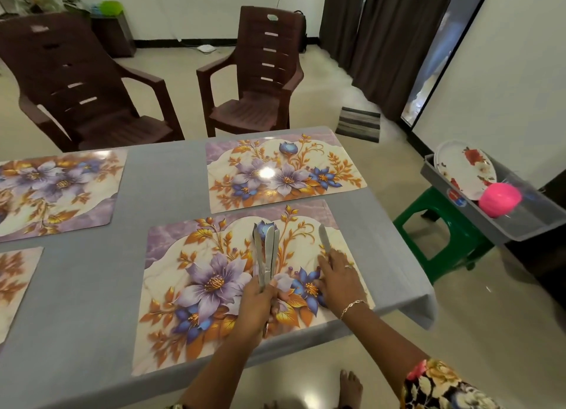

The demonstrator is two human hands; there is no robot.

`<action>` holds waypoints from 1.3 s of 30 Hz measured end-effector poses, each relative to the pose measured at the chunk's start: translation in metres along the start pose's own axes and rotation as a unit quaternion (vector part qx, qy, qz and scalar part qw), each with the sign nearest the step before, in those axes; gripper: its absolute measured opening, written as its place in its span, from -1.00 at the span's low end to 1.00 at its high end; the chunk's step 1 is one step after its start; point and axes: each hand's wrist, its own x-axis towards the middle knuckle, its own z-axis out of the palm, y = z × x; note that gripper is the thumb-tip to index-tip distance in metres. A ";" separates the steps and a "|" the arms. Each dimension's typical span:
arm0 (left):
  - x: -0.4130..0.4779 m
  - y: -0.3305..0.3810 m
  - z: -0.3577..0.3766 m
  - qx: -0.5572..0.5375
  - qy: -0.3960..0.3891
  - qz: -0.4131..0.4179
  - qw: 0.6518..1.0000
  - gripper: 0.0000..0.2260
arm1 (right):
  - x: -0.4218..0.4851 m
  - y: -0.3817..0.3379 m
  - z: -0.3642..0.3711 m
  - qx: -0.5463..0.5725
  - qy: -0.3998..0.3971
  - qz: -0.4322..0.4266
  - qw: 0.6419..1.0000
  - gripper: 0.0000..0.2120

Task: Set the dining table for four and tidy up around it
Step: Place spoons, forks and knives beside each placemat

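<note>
- The left grip (256, 305) is clenched round the handles of a bundle of silver metal cutlery (266, 249). The pieces stand nearly upright and fan out a little at the top, above the middle of the nearest mat.
- That mat is a rectangular glossy placemat printed with purple and blue flowers and gold leaves (171, 255). It lies at the near right corner of the desk (168, 179), which is covered by a plain grey cloth.
- The right grip (337, 276) lies with its fingers stretched flat over the handle of a single silver table knife (324, 238), pressing rather than curling round it. The knife rests on the right part of the same placemat, blade pointing away from the person.
- Three more placemats of the same print lie on the cloth: one beyond the nearest (284, 172), one at far left (55, 188) and one at the near left edge (15, 280).
- Two dark brown plastic armchairs (260, 71) stand on the far side of the desk.
- To the right, a grey plastic tub (520, 228) sits on a green plastic stool (441, 240). It holds a white plate with red flowers (465, 169), leaning upright, and a pink bowl (499, 200).
</note>
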 end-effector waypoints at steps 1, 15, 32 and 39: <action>0.000 0.000 0.000 0.006 0.003 0.006 1.000 -0.79 | -0.003 0.000 0.004 -0.003 -0.010 -0.006 1.000 -0.40; 0.002 -0.002 -0.009 0.012 0.032 -0.026 0.999 -0.74 | -0.004 0.029 0.016 -0.047 -0.068 -0.046 0.996 -0.08; -0.003 -0.017 -0.025 0.024 0.024 0.020 0.999 -0.72 | -0.004 0.048 0.019 -0.015 -0.065 -0.097 0.993 -0.24; -0.001 -0.016 -0.025 0.030 0.017 0.028 0.999 -0.68 | 0.024 0.034 0.001 0.034 -0.016 -0.053 0.998 -0.46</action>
